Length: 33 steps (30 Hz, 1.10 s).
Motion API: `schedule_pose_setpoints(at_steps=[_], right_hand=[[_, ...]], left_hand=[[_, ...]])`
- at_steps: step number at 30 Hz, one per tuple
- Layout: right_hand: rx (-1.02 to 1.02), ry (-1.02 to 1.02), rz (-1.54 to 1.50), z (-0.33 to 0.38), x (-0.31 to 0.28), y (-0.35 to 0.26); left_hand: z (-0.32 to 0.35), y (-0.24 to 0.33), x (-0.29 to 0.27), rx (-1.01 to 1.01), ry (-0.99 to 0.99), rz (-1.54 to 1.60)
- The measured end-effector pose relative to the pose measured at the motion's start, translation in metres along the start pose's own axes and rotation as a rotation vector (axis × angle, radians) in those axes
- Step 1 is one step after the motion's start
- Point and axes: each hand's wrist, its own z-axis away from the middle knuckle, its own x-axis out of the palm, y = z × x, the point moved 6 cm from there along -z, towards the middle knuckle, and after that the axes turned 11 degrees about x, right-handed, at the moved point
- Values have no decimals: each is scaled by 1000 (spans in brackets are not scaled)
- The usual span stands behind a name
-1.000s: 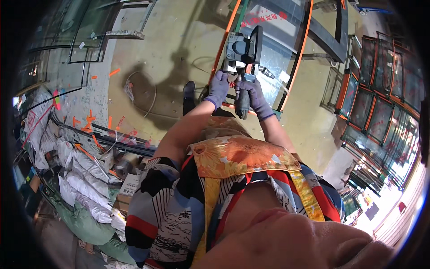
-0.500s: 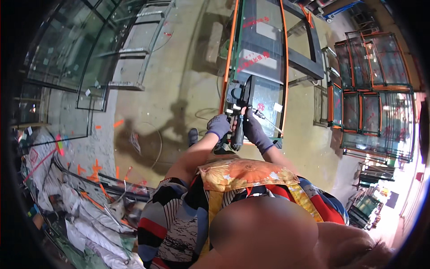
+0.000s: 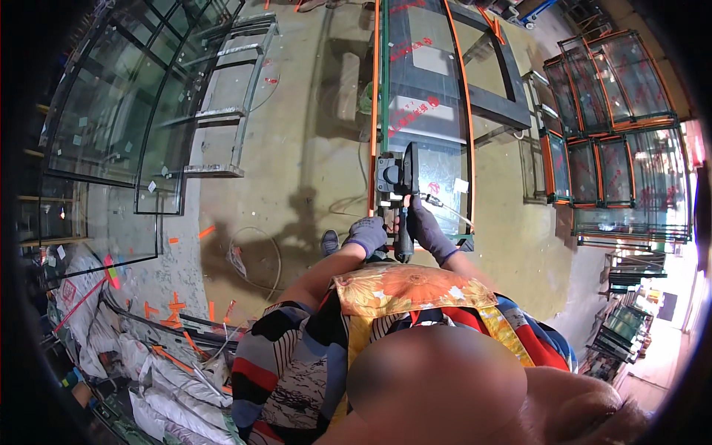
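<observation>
In front of me lies a long glass panel (image 3: 437, 159) with orange edging and red printed marks. Over its near left corner is a black hand tool (image 3: 409, 169) with a flat head, a thick handle and a metal fitting from which a thin hose runs right. My right hand (image 3: 425, 226), in a grey glove, is closed around the tool beside its handle. My left hand (image 3: 368, 233), gloved in grey with bare fingertips, is curled against the tool's left side, by the panel's left edge. Its fingers are partly hidden.
A dark frame (image 3: 500, 104) supports the panel at the right. Glass units with orange edges (image 3: 604, 167) stand farther right. Large glass panes (image 3: 159, 133) and a metal rack (image 3: 216, 115) are on the left. White sacks (image 3: 174, 404) and a coiled hose (image 3: 276, 256) lie at the lower left.
My view has shifted, so the surroundings sit lower in the picture. The tool and both hands have come slightly closer to me, still together over the panel's near end.
</observation>
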Motion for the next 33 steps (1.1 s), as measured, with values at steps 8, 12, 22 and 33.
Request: schedule_pose_setpoints(at_steps=[8,12,22,33], right_hand=[[-55,320,55,2,-7,-6],[-81,363,113,4,2,-10],[-124,369,94,1,-2,-6],[-98,348,132,1,-1,-7]], left_hand=[[-6,-8,14,227,106,56],[-11,-30,44,120,56,849],[-15,-49,15,342,80,742],[-31,-84,-12,633,-107,38]])
